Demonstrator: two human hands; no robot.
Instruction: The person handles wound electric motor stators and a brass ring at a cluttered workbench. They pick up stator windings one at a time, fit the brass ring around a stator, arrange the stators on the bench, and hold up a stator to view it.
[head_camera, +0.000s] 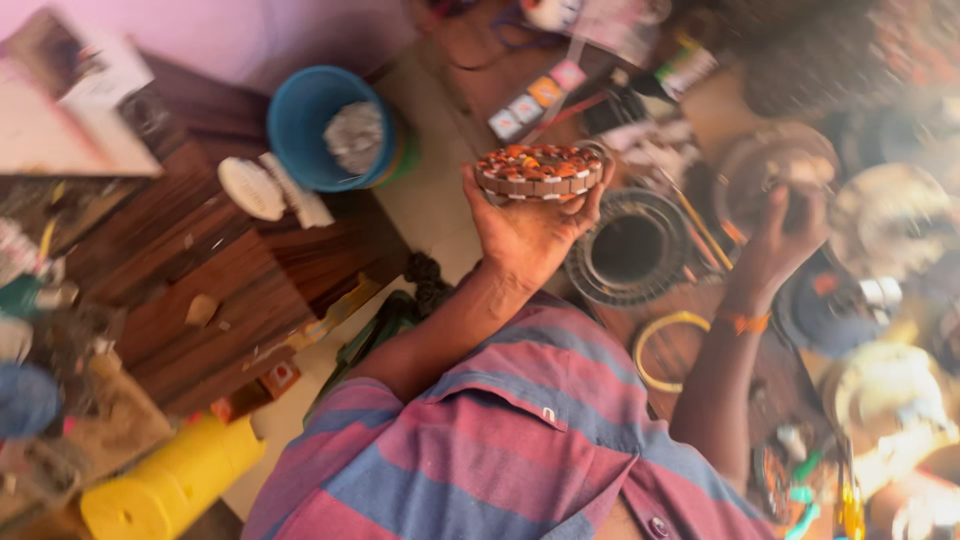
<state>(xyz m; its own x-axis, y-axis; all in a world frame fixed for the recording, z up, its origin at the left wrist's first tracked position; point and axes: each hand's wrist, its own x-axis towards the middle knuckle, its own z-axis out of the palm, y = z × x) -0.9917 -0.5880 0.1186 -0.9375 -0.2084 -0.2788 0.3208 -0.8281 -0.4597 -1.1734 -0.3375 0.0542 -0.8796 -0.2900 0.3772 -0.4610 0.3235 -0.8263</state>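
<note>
**A:** So the person's left hand (525, 235) is holding up a round wound stator (540, 171), copper coils on top, with the fingers curled under and around its rim. It's well above the bench (700, 350), right over a ribbed round housing (628, 250).

**B:** And the right hand (775, 240)? It's blurry for me.

**A:** Same here. It's reaching toward a round metal part (775, 165) further out, fingers bent onto it, but I can't tell whether it's properly gripping it or just touching.

**B:** I'd say the risk is that stator. It's perched on the fingertips, one-handed, so if the wrist tips it could slide off and land on the housing or the floor, and the windings would take the knock.

**A:** Yeah, plus the bench is packed. There's a yellow ring (668, 350) by the right forearm, and loose tools everywhere. An elbow swing could easily sweep something off.

**B:** The blue bucket (320, 125) on the left is well clear, at least.
</note>
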